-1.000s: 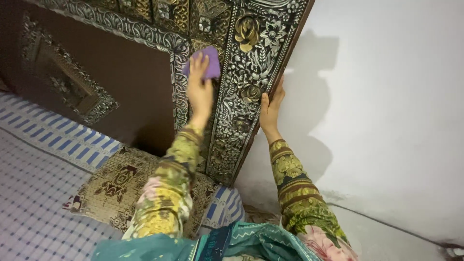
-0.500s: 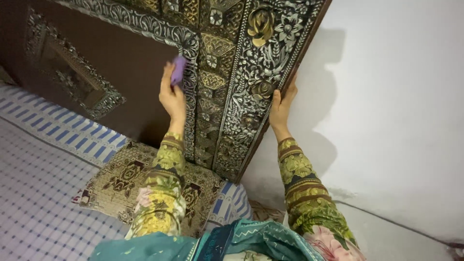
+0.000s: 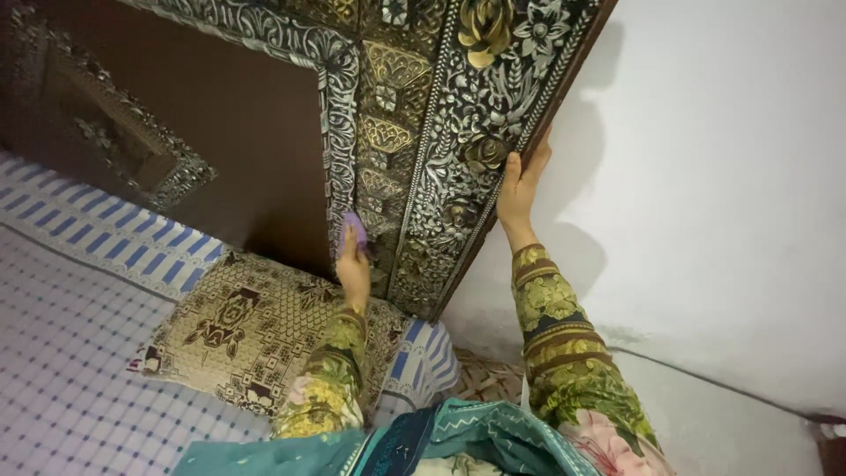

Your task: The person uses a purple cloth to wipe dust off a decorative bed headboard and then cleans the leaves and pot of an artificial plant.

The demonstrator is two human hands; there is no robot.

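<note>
Purple cloth [image 3: 354, 227] under raised left hand [image 3: 354, 264]

headboard [image 3: 458, 106] top cut off, purple cloth [image 3: 353, 231] mostly hidden (behind fingers)

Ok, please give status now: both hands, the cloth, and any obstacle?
Left hand presses purple cloth on carved headboard. Right hand grips headboard edge. Patterned pillow close below.

plain white wall [image 3: 731, 203] fills right of frame, soft shadow cast on it. bed [image 3: 62, 353] at lower left with blue-and-white checked sheet, striped blue pillow [image 3: 132, 242] along it, gold-brown patterned cushion [image 3: 256, 326] at centre bottom. dim warm light.
</note>
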